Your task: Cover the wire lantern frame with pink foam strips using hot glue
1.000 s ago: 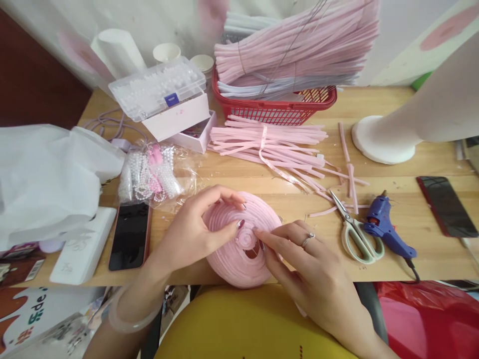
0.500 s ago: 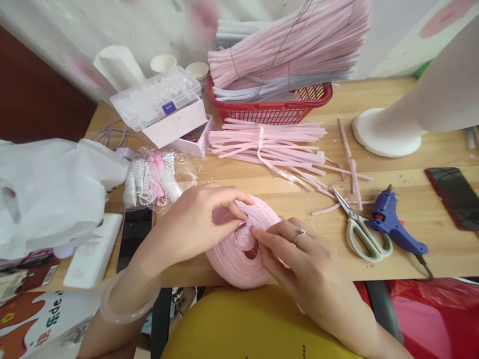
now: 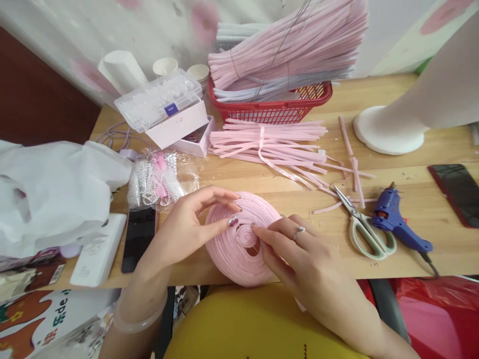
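A round pink coil of wound fuzzy strips [image 3: 234, 252] lies at the near table edge. My left hand [image 3: 187, 227] curls over its left side, thumb and fingertips pressing the surface by the centre spiral. From the right, my right hand [image 3: 299, 252], which wears a ring, lies on the coil with its fingertips touching the centre spiral. Both hands grip the coil.
Behind the coil lie loose pink strips [image 3: 269, 144] and a red basket [image 3: 269, 107] heaped with more. Scissors [image 3: 364, 229] and a blue glue gun [image 3: 396, 222] sit to the right, a phone [image 3: 458, 192] beyond. A bead box [image 3: 159, 97], a pearl bag [image 3: 157, 179] and a dark phone [image 3: 139, 238] are on the left.
My left fingers shifted on the coil, pinching near the centre half a second ago and now spread again. The view drifted slightly; the coil stayed in place.
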{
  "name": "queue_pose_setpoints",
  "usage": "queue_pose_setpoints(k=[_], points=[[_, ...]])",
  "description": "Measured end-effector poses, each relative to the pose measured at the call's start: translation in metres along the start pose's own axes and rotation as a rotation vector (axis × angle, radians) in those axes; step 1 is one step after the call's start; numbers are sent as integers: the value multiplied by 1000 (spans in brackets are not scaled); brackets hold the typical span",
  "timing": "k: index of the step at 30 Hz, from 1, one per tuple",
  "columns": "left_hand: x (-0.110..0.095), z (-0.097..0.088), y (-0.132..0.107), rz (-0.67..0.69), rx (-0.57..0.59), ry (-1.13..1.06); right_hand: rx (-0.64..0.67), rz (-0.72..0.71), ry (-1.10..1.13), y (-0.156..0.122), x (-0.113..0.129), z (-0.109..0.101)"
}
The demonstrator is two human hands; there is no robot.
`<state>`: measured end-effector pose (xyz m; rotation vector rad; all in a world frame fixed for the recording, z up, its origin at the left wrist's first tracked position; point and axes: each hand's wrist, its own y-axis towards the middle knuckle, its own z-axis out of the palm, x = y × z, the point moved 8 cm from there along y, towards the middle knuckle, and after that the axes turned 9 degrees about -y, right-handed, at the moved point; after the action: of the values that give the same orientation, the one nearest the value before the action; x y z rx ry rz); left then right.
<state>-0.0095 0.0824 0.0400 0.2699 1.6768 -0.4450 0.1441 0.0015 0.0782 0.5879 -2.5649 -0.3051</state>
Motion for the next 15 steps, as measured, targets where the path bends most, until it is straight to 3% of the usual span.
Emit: queue_pose_setpoints(k=[11, 15], points=[[-2, 2, -1, 58, -32, 17, 72, -12, -30, -2, 1, 3], [1, 4, -3, 158, -4, 78, 80, 19, 26, -15, -5, 2]])
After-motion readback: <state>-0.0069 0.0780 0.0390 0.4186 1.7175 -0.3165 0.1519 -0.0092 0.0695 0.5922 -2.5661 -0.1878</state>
